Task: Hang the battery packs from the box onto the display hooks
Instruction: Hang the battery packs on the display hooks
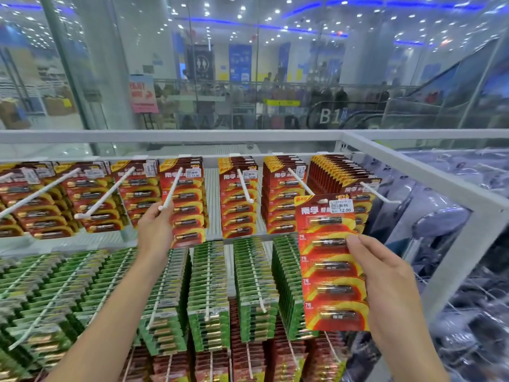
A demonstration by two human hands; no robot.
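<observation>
Far left, top row: long white hooks (41,191) only part loaded, red stock pushed to the back, so room to spare. Row below: green battery packs (209,293), tightly filled, likely not part of this job.

Gripping the tip of a white display hook (171,188) with the left hand (154,230), fingers curled round the end. Probably to steady it or hold it level for loading. Can't tell whether also touching the front of that hook's hung stack (190,210).

Next hook right (245,186): about half loaded, tip free.

Pinching one red battery pack (330,260) by its right edge with the right hand (391,285), thumb (355,241) on the front face. Held upright, print facing out, hang hole on top, so already matching the hung stock. Edge grip, hole left clear for a hook. In the air in front of the right-end stacks, hole near the tip of the nearest hook (301,182), not threaded on anything.

Judgement: mid-hang, pack not yet placed. Target hook unclear, since the left hand's hook is well apart from the pack. Box not in view.

Far right: white frame post (468,257), plastic-wrapped goods (468,340) beyond.
</observation>
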